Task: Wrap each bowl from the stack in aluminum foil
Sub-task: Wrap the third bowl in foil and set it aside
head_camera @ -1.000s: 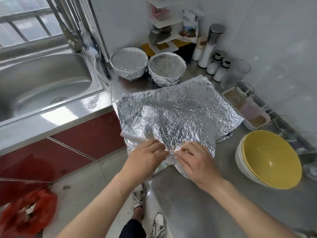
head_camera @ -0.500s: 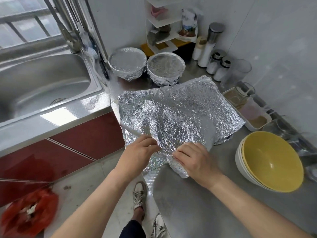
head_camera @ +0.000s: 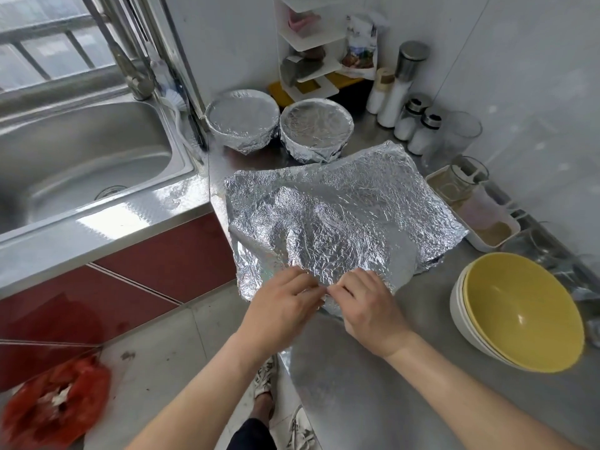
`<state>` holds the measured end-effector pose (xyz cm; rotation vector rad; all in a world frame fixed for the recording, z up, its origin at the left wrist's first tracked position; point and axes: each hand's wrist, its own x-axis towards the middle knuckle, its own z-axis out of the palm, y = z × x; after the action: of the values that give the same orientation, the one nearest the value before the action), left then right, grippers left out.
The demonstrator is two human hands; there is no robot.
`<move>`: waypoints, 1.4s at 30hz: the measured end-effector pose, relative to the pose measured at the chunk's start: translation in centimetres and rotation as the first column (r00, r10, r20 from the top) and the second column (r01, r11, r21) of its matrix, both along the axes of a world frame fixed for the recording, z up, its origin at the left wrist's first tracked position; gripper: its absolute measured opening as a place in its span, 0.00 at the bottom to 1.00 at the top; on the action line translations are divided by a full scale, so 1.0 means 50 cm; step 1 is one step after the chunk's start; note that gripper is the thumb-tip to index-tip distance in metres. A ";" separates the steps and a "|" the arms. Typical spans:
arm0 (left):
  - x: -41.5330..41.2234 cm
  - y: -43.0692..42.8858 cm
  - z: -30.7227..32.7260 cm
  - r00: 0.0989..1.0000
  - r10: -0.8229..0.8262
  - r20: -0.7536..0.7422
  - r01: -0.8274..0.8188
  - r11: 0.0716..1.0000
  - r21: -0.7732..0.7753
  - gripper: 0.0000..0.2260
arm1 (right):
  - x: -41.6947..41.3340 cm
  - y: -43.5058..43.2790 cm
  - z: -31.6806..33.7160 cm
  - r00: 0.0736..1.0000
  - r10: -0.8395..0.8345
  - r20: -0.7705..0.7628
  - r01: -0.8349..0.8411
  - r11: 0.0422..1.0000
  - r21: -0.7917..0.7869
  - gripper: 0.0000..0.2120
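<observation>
While fingers curl, left hand (head_camera: 281, 311) and right hand (head_camera: 368, 308) pinch foil sheet (head_camera: 337, 219) near edge, knuckles up.

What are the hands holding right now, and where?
The left hand and right hand both pinch the foil sheet at its near edge.

I see a steel sink (head_camera: 81, 164) with its tap (head_camera: 136, 82) on my left, a white corner shelf (head_camera: 305, 60) and capped shakers (head_camera: 407, 126) at the back of the bench (head_camera: 357, 384), a white tray (head_camera: 496, 243) to the right, and a red bag (head_camera: 55, 404) on the floor (head_camera: 156, 352).
</observation>
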<state>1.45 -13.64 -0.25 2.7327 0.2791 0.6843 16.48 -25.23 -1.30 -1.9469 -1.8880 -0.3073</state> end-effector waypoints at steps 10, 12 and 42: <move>0.009 0.033 0.007 0.997 0.039 0.062 -0.040 0.999 0.009 0.06 | -0.046 0.028 0.047 0.990 -0.139 -0.004 0.139 0.990 0.036 0.08; -0.007 0.034 0.009 0.993 0.080 0.092 -0.080 0.997 -0.014 0.07 | -0.075 0.032 0.057 0.983 -0.182 -0.015 0.182 0.983 0.033 0.05; -0.040 0.022 -0.010 0.998 0.019 -0.064 -0.022 0.999 -0.047 0.10 | -0.050 -0.012 0.014 0.998 0.004 -0.067 -0.013 0.992 -0.129 0.02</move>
<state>-0.56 -12.55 -0.77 2.7130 0.3347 0.5891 13.98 -25.81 -0.60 -2.0052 -1.9153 -0.1180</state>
